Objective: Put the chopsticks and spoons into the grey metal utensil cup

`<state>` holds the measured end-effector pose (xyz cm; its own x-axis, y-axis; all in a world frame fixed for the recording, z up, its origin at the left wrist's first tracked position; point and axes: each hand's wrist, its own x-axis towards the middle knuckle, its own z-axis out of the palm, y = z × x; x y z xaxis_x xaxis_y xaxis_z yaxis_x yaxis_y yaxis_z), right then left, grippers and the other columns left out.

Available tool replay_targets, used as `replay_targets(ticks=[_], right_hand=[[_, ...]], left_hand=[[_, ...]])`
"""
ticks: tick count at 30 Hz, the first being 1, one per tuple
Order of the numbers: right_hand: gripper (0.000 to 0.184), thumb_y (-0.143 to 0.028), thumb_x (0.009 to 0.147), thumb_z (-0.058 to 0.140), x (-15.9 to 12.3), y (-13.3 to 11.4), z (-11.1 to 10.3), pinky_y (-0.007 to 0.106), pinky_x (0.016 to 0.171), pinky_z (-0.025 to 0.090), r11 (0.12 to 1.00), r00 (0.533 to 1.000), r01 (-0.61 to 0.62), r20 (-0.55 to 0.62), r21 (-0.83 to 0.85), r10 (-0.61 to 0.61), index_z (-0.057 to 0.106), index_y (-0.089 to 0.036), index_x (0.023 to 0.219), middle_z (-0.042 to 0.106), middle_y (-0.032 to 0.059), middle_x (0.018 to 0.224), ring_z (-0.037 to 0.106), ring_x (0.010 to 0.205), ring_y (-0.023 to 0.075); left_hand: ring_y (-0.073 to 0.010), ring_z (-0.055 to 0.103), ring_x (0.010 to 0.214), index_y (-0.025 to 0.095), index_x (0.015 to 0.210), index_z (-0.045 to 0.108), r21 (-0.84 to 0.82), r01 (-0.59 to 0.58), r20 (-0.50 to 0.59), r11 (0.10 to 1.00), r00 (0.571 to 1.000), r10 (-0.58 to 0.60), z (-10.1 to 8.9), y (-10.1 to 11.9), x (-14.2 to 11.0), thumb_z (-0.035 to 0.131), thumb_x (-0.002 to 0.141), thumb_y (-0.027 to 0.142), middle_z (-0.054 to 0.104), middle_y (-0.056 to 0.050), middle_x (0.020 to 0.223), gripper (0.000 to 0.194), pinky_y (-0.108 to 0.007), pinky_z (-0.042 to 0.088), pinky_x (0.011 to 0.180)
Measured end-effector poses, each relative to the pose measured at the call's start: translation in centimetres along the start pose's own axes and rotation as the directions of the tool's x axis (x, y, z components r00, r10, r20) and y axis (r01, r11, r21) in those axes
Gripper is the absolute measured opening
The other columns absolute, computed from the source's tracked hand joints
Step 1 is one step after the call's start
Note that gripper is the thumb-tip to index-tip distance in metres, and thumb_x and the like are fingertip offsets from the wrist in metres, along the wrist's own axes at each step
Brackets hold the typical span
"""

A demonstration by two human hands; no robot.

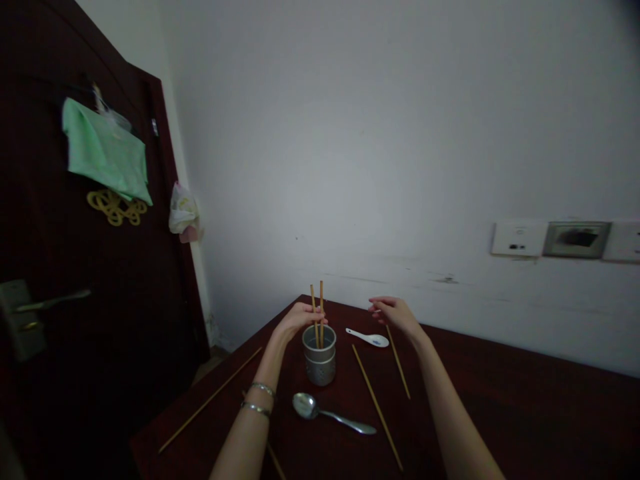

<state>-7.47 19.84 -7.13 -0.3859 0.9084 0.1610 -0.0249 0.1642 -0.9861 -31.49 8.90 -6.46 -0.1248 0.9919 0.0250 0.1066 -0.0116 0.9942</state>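
A grey metal cup (320,363) stands upright on the dark red table, and two wooden chopsticks (321,303) lean up out of it. My left hand (302,317) is at the cup's far rim, fingers closed around the chopsticks; their exact grip is partly hidden. Above the far end of a loose chopstick (399,363) is my right hand (393,312), fingers loosely bent and apart, with nothing visible in them. Between the hands lies a white soup spoon (370,338). A metal spoon (333,415) rests in front of the cup.
Another chopstick (377,407) lies right of the cup, and one (210,400) lies along the table's left edge. A further chopstick (275,460) is partly covered by my left forearm. Behind the table (500,400) rises a white wall with sockets (520,239); a dark door (100,267) is left.
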Motion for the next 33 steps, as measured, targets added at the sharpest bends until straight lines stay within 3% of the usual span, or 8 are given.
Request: replay_targets(ticks=[5,10,13,17,22,28,33], right_hand=[[0.017,-0.021,0.074,0.053,-1.4,-3.3,2.5,0.017,0.042,0.042,0.991,0.989,0.107,0.110,-0.080,-0.098,0.062,-0.012,0.085,0.065,0.0065,0.070,0.056,0.052,0.0086],[0.021,-0.022,0.075,0.050,-2.7,-5.2,3.4,0.017,0.046,0.043,0.967,0.958,0.196,0.242,-0.160,-0.153,0.061,-0.012,0.091,0.066,0.0060,0.072,0.057,0.055,0.0087],[0.023,-0.023,0.075,0.051,-3.6,-6.5,3.8,0.018,0.048,0.044,0.944,0.943,0.262,0.261,-0.202,-0.206,0.061,-0.011,0.092,0.066,0.0068,0.074,0.058,0.059,0.0097],[0.024,-0.023,0.073,0.053,-4.4,-7.8,4.5,0.021,0.054,0.046,0.913,0.926,0.331,0.268,-0.238,-0.266,0.063,-0.011,0.092,0.067,0.0074,0.078,0.058,0.062,0.0109],[0.029,-0.029,0.071,0.056,-5.0,-8.4,5.7,0.024,0.057,0.045,0.880,0.902,0.395,0.293,-0.266,-0.317,0.065,-0.012,0.093,0.067,0.0059,0.074,0.057,0.061,0.0116],[0.039,-0.039,0.067,0.062,-6.0,-8.7,7.7,0.026,0.062,0.045,0.889,0.860,0.426,0.378,-0.165,-0.342,0.065,-0.010,0.093,0.067,0.0077,0.079,0.058,0.068,0.0146],[0.033,-0.039,0.065,0.064,-6.5,-8.6,9.3,0.026,0.065,0.046,0.935,0.802,0.354,0.525,-0.035,-0.284,0.065,-0.012,0.083,0.067,0.0049,0.076,0.060,0.068,0.0148]], left_hand=[[-0.0162,0.063,0.068,0.006,0.075,0.065,0.027,-0.017,0.007,0.999,1.000,0.017,0.0,0.3,0.0,0.072,0.057,0.027,0.068,-0.012,0.073,0.029,-0.027,0.047,0.069],[-0.0142,0.062,0.061,0.006,0.073,0.064,0.006,-0.033,0.007,0.999,0.999,0.033,0.4,1.7,-0.6,0.071,0.058,0.026,0.067,-0.011,0.069,0.026,-0.026,0.047,0.065],[-0.0144,0.062,0.061,0.007,0.076,0.063,-0.002,-0.069,0.003,0.998,0.998,0.069,0.7,3.1,-1.3,0.070,0.061,0.025,0.067,-0.012,0.073,0.025,-0.027,0.047,0.065],[-0.0139,0.062,0.061,0.007,0.079,0.062,-0.003,-0.115,-0.081,0.993,0.990,0.114,1.0,5.5,-2.7,0.067,0.064,0.022,0.068,-0.011,0.076,0.022,-0.026,0.048,0.062],[-0.0136,0.062,0.060,0.008,0.078,0.061,-0.004,-0.236,-0.205,0.972,0.951,0.230,1.5,8.2,-4.5,0.065,0.066,0.019,0.067,-0.010,0.074,0.017,-0.024,0.050,0.057],[-0.0143,0.062,0.060,0.007,0.077,0.061,-0.009,-0.312,-0.291,0.950,0.910,0.296,2.3,10.3,-6.5,0.066,0.065,0.020,0.067,-0.010,0.072,0.018,-0.025,0.051,0.057],[-0.0160,0.063,0.059,0.008,0.077,0.060,-0.042,-0.354,-0.306,0.934,0.895,0.325,3.0,10.7,-6.9,0.067,0.065,0.023,0.067,-0.009,0.070,0.020,-0.028,0.052,0.057]])
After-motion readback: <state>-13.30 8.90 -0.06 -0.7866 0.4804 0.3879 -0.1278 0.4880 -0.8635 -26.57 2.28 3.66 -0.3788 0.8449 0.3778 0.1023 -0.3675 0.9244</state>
